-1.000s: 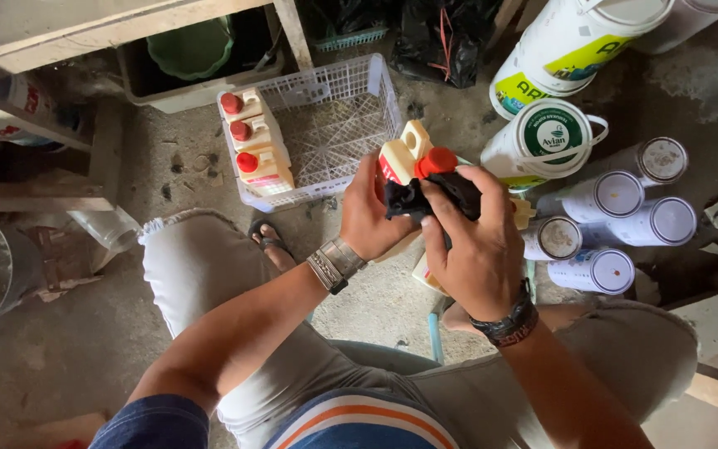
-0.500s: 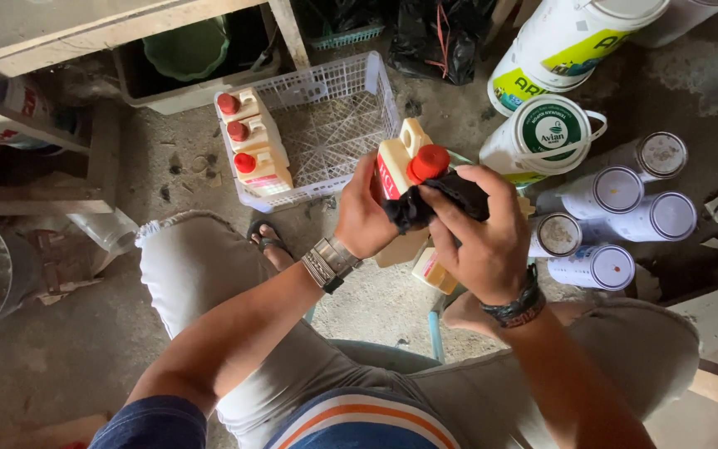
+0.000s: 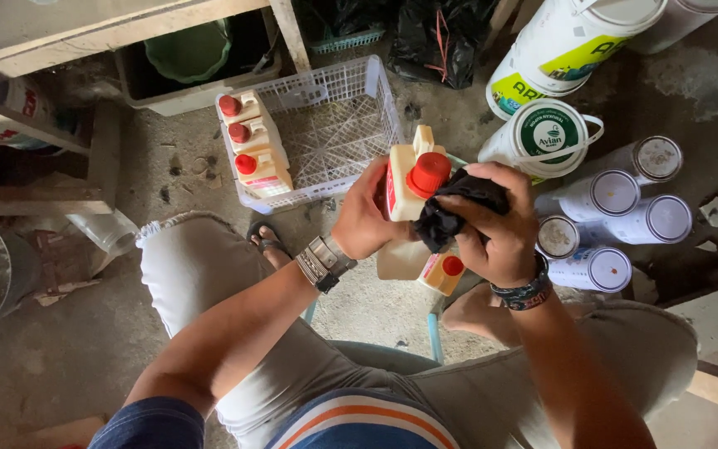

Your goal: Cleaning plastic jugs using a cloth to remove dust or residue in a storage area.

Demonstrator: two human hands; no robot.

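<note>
The cream jug (image 3: 405,185) with a red cap, red label on its side, is held upright above the person's knees: left hand (image 3: 365,218) fingers wrapped around it, right hand (image 3: 496,233) fingers clenched on a black cloth (image 3: 454,208) against it. Three matching jugs (image 3: 253,154) stand in the white basket (image 3: 351,125); white cans (image 3: 617,220) lie right. The cloth has slid below the cap since before.
</note>
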